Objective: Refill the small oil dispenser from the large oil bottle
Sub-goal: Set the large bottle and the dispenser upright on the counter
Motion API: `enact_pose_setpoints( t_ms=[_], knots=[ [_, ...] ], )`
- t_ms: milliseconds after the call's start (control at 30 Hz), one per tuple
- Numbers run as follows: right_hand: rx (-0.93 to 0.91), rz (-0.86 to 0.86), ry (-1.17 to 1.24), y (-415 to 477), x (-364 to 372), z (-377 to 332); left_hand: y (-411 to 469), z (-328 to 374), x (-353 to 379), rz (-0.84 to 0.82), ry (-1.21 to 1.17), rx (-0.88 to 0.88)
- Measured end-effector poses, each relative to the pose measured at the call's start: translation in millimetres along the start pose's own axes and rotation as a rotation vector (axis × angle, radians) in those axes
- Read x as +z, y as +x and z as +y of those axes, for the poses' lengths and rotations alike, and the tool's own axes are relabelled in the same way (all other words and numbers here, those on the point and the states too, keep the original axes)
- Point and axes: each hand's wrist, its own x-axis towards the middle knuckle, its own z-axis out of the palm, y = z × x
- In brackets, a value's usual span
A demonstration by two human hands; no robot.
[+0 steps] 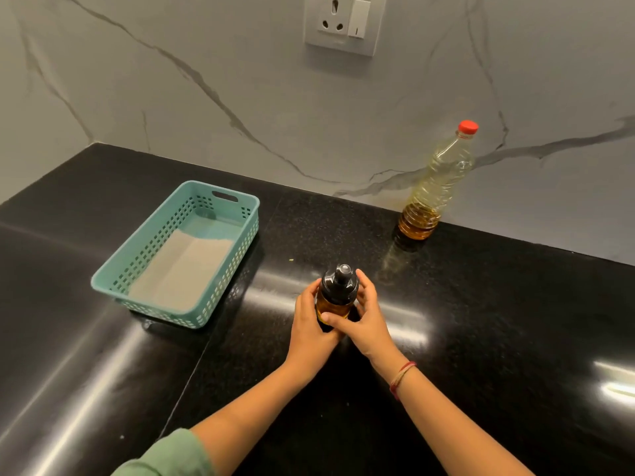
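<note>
Small oil dispenser [338,286] noted at lower centre of the frame, upright, amber body under a black pump cap, cap on; its base is hidden behind the hands, so contact with the table [481,304] cannot be told. Left grip [311,324], a bare hand, is curled round the left side of the dispenser. Right grip [369,321], also bare, is curled round the right side, its thumb laid across the front of the amber body. Large oil bottle [436,187] is seen right of centre, standing near the marble wall [240,80], well apart from the dispenser, red cap [468,127] on, amber oil showing in its lower part. Teal basket [165,312] is placed at centre left, with a grey liner [185,269] lying inside. A thread band [400,377] is worn at the right wrist. A wall socket [338,20] is recorded at top centre.
</note>
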Motion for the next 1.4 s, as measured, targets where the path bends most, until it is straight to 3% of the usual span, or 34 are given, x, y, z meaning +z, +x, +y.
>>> enact_pose_setpoints(
  t_ms=[733, 1033, 1400],
  knots=[
    [-0.154, 0.067, -0.009, 29, 3, 6, 35, 0, -6, -0.047, -0.049, 0.066],
    [-0.230, 0.119, 0.032, 98, -19, -26, 111, 30, 13, -0.024, -0.086, 0.083],
    [-0.218, 0.268, 0.067, 197, -52, -34, 220, 46, 48, -0.049, 0.043, 0.165]
  ],
)
